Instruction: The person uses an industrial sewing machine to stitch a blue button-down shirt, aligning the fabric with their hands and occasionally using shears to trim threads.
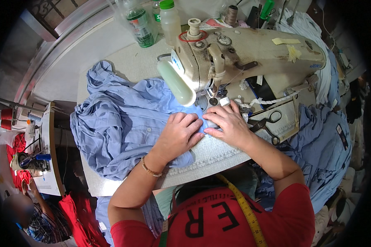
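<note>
A light-blue shirt point(115, 119) lies bunched on the sewing machine's bed, one edge running toward the needle area. My left hand point(179, 131) is closed on the shirt's edge, thumb and fingers drawn together. Close beside it my right hand point(226, 125) is also closed, its fingertips at the same edge. Something small and white shows partly beneath the right fingers; its kind is hidden. A small white cap-like piece point(224, 101) sits by the right fingertips. The beige sewing machine point(255, 47) stands just beyond both hands, with its pale green lamp point(175, 82) lit above the cloth.
Black-handled scissors point(268, 123) lie right of my right hand. Bottles point(170, 20) stand behind the machine. More blue garments point(317, 144) hang at the right. A yellow tape measure point(245, 210) hangs over my red shirt. Another person point(41, 214) works at a table on the left.
</note>
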`<state>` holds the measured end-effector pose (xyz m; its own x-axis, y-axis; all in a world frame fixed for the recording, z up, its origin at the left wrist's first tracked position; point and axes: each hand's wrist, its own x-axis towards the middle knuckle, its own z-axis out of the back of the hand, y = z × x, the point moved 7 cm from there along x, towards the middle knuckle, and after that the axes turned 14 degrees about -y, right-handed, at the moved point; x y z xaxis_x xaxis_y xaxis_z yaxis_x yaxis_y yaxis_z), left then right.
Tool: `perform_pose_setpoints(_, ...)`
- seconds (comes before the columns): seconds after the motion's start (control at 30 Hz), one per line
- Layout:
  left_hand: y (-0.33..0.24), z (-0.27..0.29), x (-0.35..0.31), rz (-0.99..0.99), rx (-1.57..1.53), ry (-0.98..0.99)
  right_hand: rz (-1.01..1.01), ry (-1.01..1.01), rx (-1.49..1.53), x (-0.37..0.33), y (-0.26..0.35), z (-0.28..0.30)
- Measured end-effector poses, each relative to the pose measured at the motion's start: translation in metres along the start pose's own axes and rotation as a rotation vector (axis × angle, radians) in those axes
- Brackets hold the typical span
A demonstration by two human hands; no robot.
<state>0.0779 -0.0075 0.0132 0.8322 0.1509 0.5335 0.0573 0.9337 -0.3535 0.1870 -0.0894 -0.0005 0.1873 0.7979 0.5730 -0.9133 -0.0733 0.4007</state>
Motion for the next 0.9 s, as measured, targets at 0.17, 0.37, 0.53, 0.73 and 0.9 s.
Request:
perform_pose_setpoints(0.17,0.001,0.0,-0.001,0.006,-0.009,-0.003,-0.041,0.076,0.055,-0.001,-0.004,-0.006)
perform_pose_setpoints(0.37,0.002,-0.001,-0.002,0.01,-0.024,-0.005,-0.018,0.087,0.035,-0.001,-0.004,-0.008)
perform_pose_setpoints(0.53,0.005,-0.001,-0.003,0.016,-0.049,-0.007,0.083,0.117,0.021,0.006,0.001,-0.006)
perform_pose_setpoints(0.73,0.013,0.002,0.0,0.088,-0.009,-0.02,0.223,0.126,-0.012,0.012,0.006,-0.005)
perform_pose_setpoints(0.9,0.015,0.001,0.0,0.082,0.079,0.012,0.219,0.094,0.016,0.01,0.004,-0.006)
